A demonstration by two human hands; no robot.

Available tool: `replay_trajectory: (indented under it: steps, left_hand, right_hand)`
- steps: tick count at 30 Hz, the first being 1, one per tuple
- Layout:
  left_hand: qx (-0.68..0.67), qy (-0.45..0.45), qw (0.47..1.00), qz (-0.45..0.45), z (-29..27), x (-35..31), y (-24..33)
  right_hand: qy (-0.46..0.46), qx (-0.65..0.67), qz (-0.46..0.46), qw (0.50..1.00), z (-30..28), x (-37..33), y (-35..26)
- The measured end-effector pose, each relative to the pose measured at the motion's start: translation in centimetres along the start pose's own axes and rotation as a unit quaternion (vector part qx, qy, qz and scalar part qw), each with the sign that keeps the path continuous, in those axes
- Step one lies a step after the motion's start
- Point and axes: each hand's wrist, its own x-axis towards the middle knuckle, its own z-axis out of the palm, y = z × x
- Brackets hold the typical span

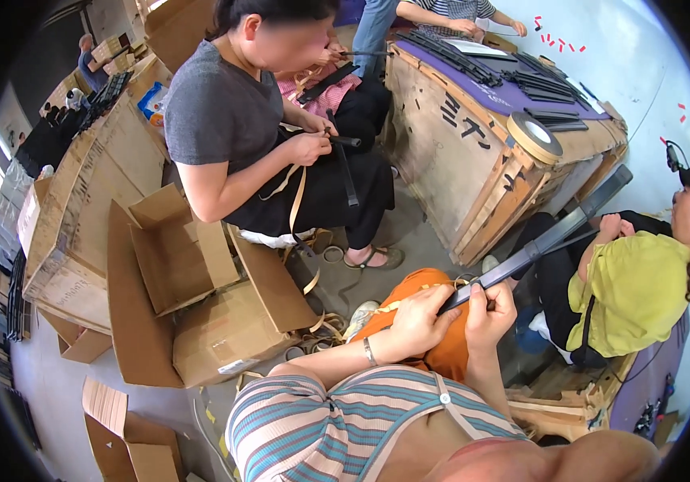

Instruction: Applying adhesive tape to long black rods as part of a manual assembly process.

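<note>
A long black bar (534, 251), flat-sided with a wider far end, slants from my lap up to the right. My left hand (421, 323) wraps round its near end, a bracelet on that wrist. Just to the right, my right hand (489, 315) is closed on the same bar, its thumb lying along the side. Under both hands is orange cloth (417, 281) across my lap. A thin yellowish strip shows by my left hand; whether the fingers hold it too, I cannot tell.
Opened cardboard boxes (228, 333) stand to the left, with tan strips curled on the floor. Ahead, a wooden crate (457, 161) carries black bars and a tape roll (534, 138). A co-worker in grey (216, 120) sits front left; another in yellow-green (630, 293) sits close right.
</note>
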Motion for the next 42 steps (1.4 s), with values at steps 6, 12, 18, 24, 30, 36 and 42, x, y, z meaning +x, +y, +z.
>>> replay_trajectory:
  steps: [6, 12, 18, 24, 30, 36, 42]
  left_hand:
    - [0.014, 0.020, 1.000, -0.020, 0.6, 0.3, -0.4]
    - [0.024, 0.042, 0.999, -0.020, 1.4, 0.9, -1.7]
    - [0.008, 0.002, 0.996, -0.093, 1.7, 0.9, -2.3]
    - [-0.015, -0.001, 0.995, -0.102, 1.7, 1.1, -3.2]
    - [0.052, 0.046, 0.993, -0.100, 0.2, 3.5, -4.9]
    - [0.145, 0.065, 0.986, -0.042, -1.5, 5.3, -5.0]
    - [0.119, 0.066, 0.988, -0.069, -3.0, 4.4, -3.8]
  right_hand:
    - [0.010, 0.022, 0.072, 0.997, 0.6, 0.0, 1.0]
    - [0.000, 0.003, 0.097, 0.995, 0.9, -0.2, 2.4]
    - [0.015, 0.009, 0.107, 0.994, 1.4, -0.4, 3.5]
    - [-0.009, -0.027, 0.139, 0.990, 2.0, -0.5, 4.0]
    - [-0.096, -0.079, 0.077, 0.989, 1.8, 3.1, 3.2]
    - [-0.098, -0.072, 0.122, 0.985, 2.0, 4.0, 2.3]
    - [-0.087, -0.031, 0.145, 0.985, 1.4, 3.1, 1.7]
